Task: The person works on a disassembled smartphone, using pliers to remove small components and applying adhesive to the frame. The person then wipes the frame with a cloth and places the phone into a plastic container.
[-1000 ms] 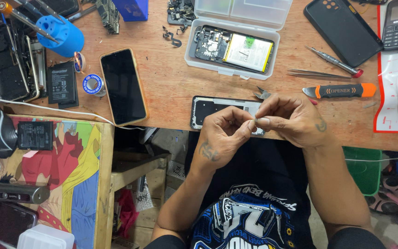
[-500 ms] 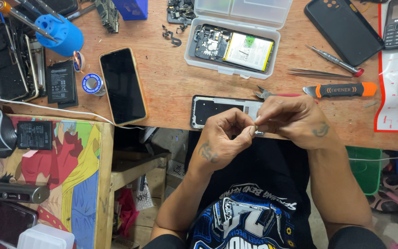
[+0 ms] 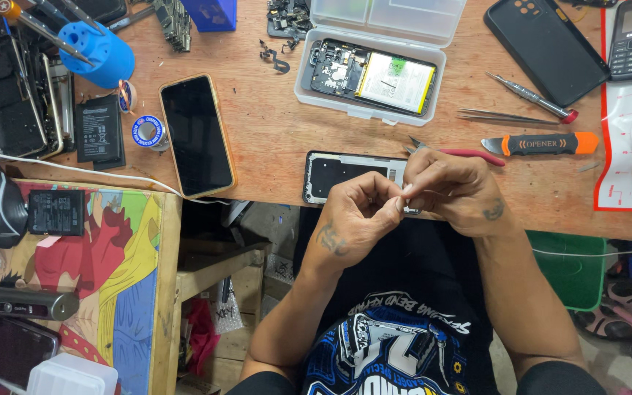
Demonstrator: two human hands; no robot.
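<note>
My left hand point(image 3: 356, 216) and my right hand point(image 3: 451, 192) meet fingertip to fingertip at the near edge of the wooden workbench point(image 3: 272, 139). Both pinch a tiny part between them; it is too small to identify. Just behind my fingers lies a dark phone back cover point(image 3: 345, 174), partly hidden by my hands. A red-handled tool point(image 3: 469, 154) lies just beyond my right hand.
A clear plastic tray point(image 3: 309, 86) holds an opened phone with its battery. A black phone point(image 3: 197, 135) lies to the left, near a loose battery point(image 3: 99, 129) and a blue tool holder point(image 3: 100, 53). Tweezers point(image 3: 502, 115), a screwdriver point(image 3: 528, 95) and an orange-tipped opener point(image 3: 539, 143) lie at right.
Both hands stay pressed together over the bench edge, with only small finger shifts. My view has drifted slightly.
</note>
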